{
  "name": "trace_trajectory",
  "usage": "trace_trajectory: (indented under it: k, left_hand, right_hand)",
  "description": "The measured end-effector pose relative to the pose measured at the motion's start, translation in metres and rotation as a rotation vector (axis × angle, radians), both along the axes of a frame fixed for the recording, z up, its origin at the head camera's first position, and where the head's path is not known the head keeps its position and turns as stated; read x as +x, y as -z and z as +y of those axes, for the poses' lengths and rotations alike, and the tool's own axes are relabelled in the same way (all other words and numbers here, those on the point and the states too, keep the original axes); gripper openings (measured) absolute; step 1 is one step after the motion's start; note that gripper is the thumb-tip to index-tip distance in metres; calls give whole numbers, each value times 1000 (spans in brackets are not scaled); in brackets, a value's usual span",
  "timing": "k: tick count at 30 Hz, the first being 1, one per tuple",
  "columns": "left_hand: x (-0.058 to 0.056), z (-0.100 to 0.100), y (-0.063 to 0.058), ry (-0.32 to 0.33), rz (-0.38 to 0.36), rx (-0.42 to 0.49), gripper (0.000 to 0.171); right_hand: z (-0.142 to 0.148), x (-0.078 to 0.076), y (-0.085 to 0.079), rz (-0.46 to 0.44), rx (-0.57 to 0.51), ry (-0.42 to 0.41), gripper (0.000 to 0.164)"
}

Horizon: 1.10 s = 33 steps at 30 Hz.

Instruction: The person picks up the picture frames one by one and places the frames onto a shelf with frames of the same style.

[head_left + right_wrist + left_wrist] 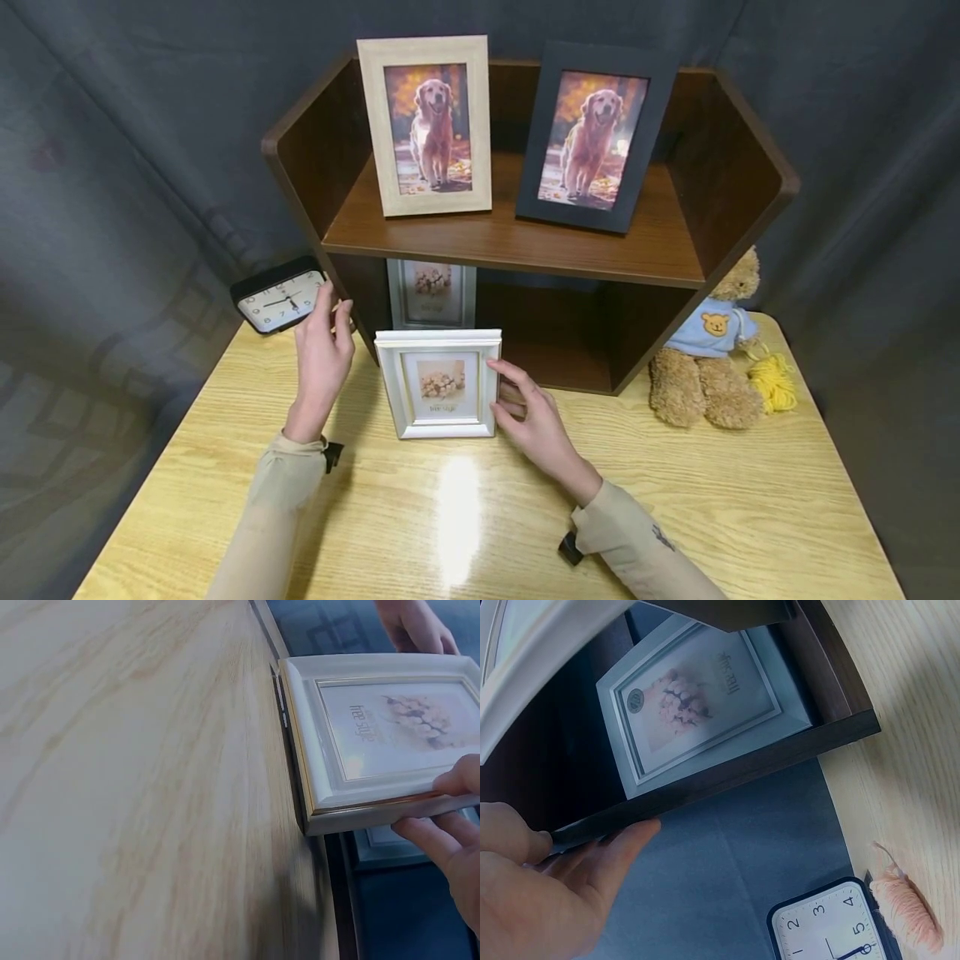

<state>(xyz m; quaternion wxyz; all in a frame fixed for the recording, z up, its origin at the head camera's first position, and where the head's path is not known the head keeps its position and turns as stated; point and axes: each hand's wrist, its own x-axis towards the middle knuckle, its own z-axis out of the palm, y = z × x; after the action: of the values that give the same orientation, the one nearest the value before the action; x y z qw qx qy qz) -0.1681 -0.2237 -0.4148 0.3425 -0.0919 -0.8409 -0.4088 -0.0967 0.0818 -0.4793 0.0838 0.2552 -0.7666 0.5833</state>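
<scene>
At the front of the brown wooden shelf, my right hand holds a white picture frame by its right edge. The thumb lies on its front and the fingers curl behind. The frame stands nearly upright over the table and shows a flower picture. My left hand grips the front edge of the shelf's left side panel, thumb on the inner side, fingers outside. A black desk clock is just left of that hand. Another frame with a flower picture stands inside the lower compartment.
On the upper shelf stand a beige frame and a black frame, each with a dog picture. Right of the shelf sit a teddy bear and yellow yarn. Pink yarn lies by the clock. Dark curtains hang behind.
</scene>
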Motion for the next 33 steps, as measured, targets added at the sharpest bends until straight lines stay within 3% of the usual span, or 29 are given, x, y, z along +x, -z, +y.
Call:
trace_trajectory:
  k: [23, 33]
  left_hand:
    - [1, 0, 0, -5, -19, 11, 23]
    - [1, 0, 0, 0, -14, 16, 24]
  right_hand:
    - [33, 9, -24, 33, -2, 124, 80]
    - [61, 2, -42, 115, 20, 186, 74]
